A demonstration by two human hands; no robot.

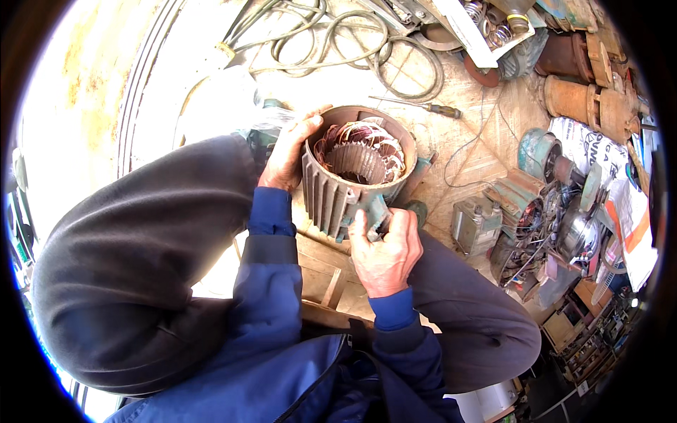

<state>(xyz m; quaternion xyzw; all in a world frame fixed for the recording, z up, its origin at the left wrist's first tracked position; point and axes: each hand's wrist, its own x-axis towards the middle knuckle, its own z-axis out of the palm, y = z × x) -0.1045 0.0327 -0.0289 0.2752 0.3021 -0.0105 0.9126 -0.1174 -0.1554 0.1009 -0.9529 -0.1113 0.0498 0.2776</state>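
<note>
Between my knees, tilted a little toward me, is an electric motor housing (326,199) with grey cooling fins and an open round top. Inside its rim, copper windings (389,149) and pale lacing surround a toothed core. My left hand (285,154) is wrapped round the housing's left side, fingers over the upper rim. At the front, my right hand (388,252) closes round a chipped teal bracket-like part (379,210) on the housing, its thumb or index finger pointing up along it. The underside of the housing and some right fingertips are hidden.
A screwdriver (443,111) lies on the floor beyond the housing, near a coiled cable (384,60). To the right stand a grey metal box (477,224), motor parts (539,151) and white sacks (585,137). A wooden support (331,285) shows between my legs.
</note>
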